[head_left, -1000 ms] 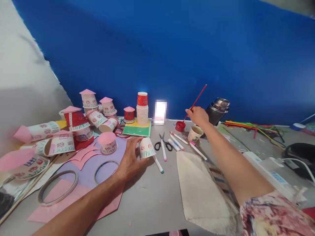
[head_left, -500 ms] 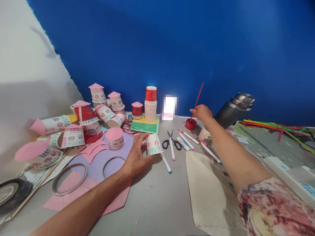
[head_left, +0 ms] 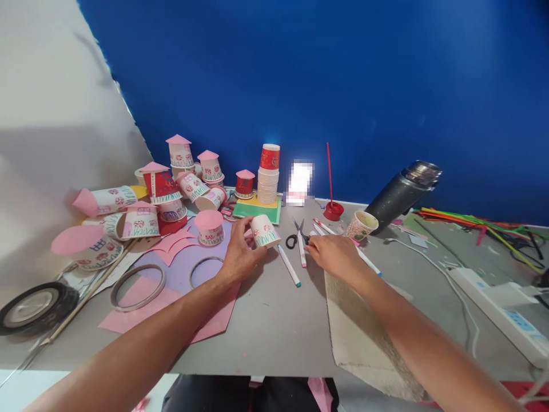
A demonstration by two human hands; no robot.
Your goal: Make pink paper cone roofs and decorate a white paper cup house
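My left hand (head_left: 244,252) is closed around a small white paper cup (head_left: 264,231), tipped over, with red flowers and green grass strokes drawn on it. A white marker with a teal end (head_left: 289,266) lies just beside that cup. My right hand (head_left: 332,253) is low over the pens, its fingers curled together by the right handle of black scissors (head_left: 299,226). What those fingertips hold, if anything, is hidden. A white marker with a pink end (head_left: 302,253) lies across the scissors. A red stick (head_left: 329,171) stands upright in a small red pot (head_left: 333,211).
Decorated cups with pink paper roofs (head_left: 154,186) crowd the left. A cup stack (head_left: 268,186) stands at the back. A patterned cup (head_left: 362,225) is near a leaning dark flask (head_left: 401,191). Tape rolls (head_left: 138,288), a cloth (head_left: 343,332) and a power strip (head_left: 501,315) lie around.
My right hand has let go of the red stick, which now stands in the red pot, and has come down to the pens and scissors. The left-hand cup has tilted more.
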